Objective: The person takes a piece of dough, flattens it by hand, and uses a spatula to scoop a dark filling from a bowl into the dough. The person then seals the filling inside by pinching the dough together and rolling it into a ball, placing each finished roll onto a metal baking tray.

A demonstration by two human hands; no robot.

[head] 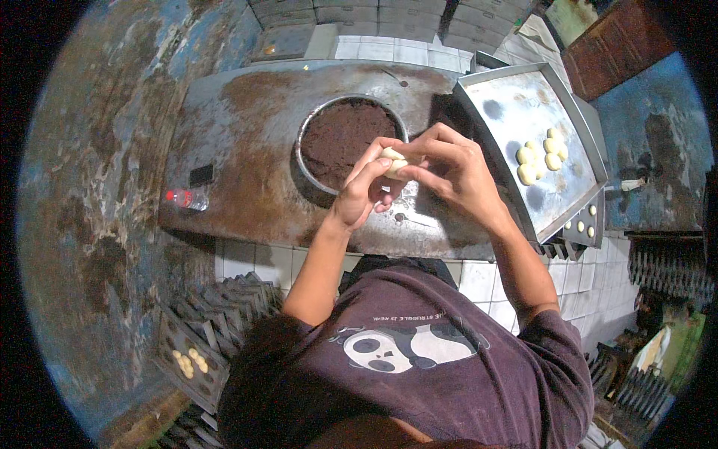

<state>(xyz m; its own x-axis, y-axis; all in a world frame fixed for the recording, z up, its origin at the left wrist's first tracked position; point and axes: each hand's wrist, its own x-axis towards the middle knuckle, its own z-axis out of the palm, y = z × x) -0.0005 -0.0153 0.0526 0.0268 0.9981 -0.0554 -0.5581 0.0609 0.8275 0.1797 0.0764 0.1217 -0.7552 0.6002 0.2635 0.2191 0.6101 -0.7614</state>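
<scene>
Both of my hands meet over the right edge of a round metal bowl [300,149] of dark brown crumbly filling [348,132]. Between them is a small piece of pale dough [396,167], which looks parted or folded at its top. My left hand [362,188] cups the dough from the left, its thumb against it. From the right, my right hand [451,168] pinches the same piece with thumb and fingers. Whether filling is inside the dough cannot be seen. Right of my hands, several pale dough balls [527,174] sit grouped on a large metal tray [496,101].
The bowl stands on a worn metal-topped table [241,140]. A plastic bottle with a red cap [188,198] lies at its left end beside a dark flat object [201,175]. Stacked trays [196,348] with dough balls stand lower left; another tray [586,216] lies beneath the large one.
</scene>
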